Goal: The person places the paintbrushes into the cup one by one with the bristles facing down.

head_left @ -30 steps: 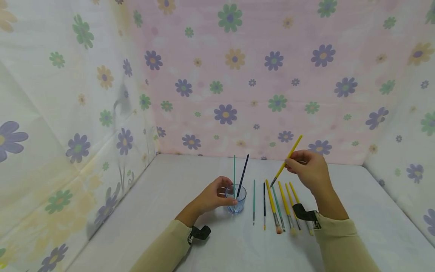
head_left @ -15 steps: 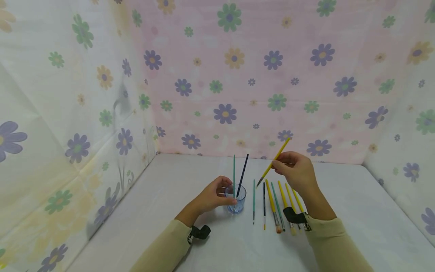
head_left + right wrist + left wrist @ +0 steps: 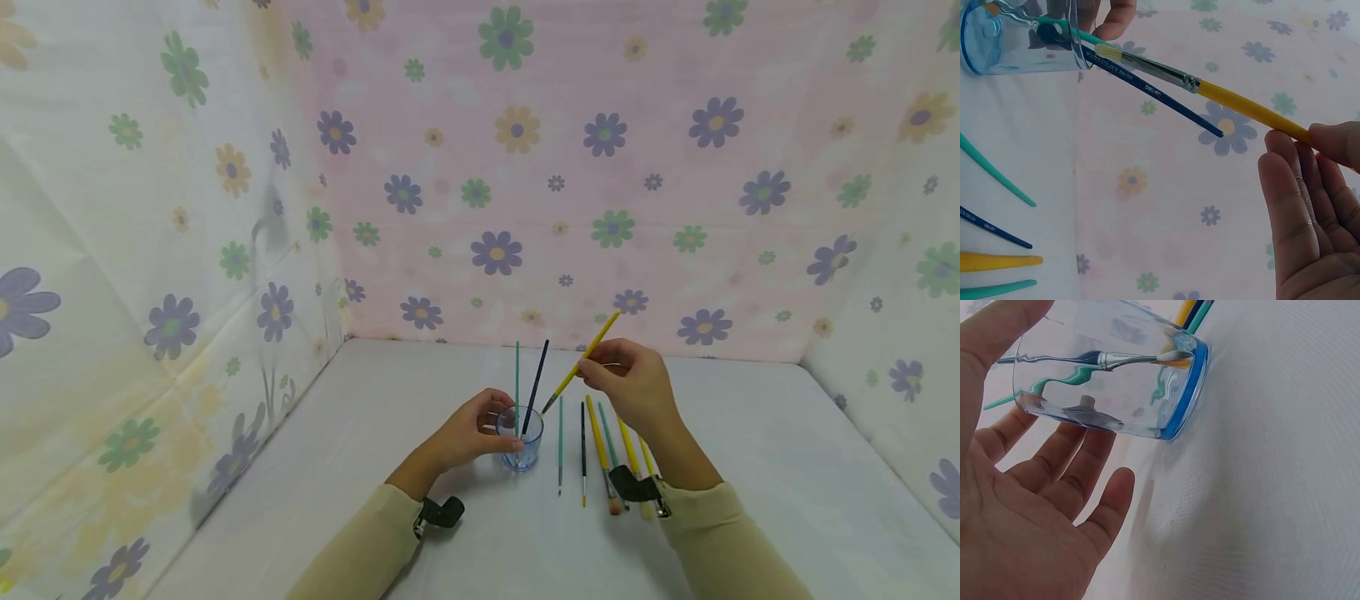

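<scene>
Flowery cloth walls (image 3: 517, 167) in pink and cream stand around a flat white table (image 3: 420, 533). On the table sits a small clear plastic cup with a blue bottom (image 3: 521, 440). Inside it stand a thin teal paintbrush (image 3: 517, 375) and a dark blue paintbrush (image 3: 537, 385), both leaning a little. The left hand (image 3: 474, 433) is wrapped around the cup's side, with the thumb on one side and the fingers on the other. The right hand (image 3: 630, 385) is up in the air, just right of the cup. It pinches a yellow-handled paintbrush with a silver band (image 3: 581, 362) between thumb and fingers. That brush is tilted, with its hairy tip pointing down toward the cup (the right wrist view shows the tip right at the cup's open top). The two hands are near each other but not touching. On the table beside the cup lie more brushes in a row: a teal one (image 3: 559, 442), a dark blue one (image 3: 582, 450), and some yellow ones (image 3: 600, 450), partly hidden under the right arm.
</scene>
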